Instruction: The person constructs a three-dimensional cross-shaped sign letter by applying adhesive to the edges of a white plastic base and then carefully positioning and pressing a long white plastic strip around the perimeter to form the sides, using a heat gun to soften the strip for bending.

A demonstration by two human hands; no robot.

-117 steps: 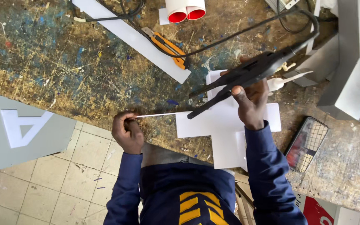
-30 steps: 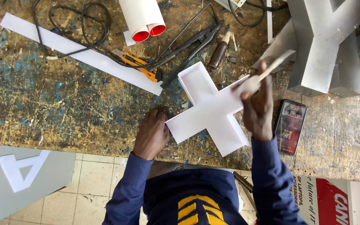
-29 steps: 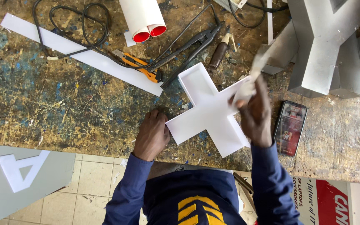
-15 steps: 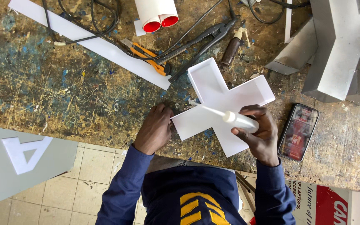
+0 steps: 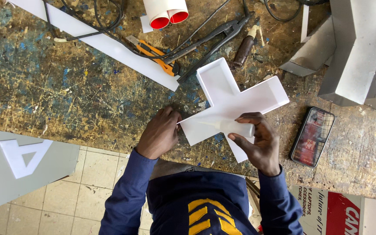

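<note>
Two bare hands work at the near edge of a paint-stained wooden workbench [image 5: 66, 100], seen from the head view, the only one. The left hand [image 5: 159, 132] is closed in a pinch on the near-left arm tip of a white plastic cross-shaped tray with raised walls [image 5: 229, 98], which lies flat on the bench just in front of the person. The right hand [image 5: 257, 141] is wrapped around a small translucent white squeeze bottle [image 5: 236, 127], nozzle pointing left along the tray's inner wall.

The step in hand looks like running adhesive along a seam of the tray; the next move calls for a steady squeeze while the left hand keeps the tray from sliding.

Behind the tray: an orange-handled utility knife [image 5: 155, 54], black long-handled pliers [image 5: 212, 41], a long white plastic strip [image 5: 96, 41] and two rolled white tubes with red insides [image 5: 166, 13]. A caged smartphone [image 5: 312, 137] lies to the right, near large grey channel letters [image 5: 362, 48]. A grey panel with a white letter [image 5: 22, 167] sits lower left.
</note>
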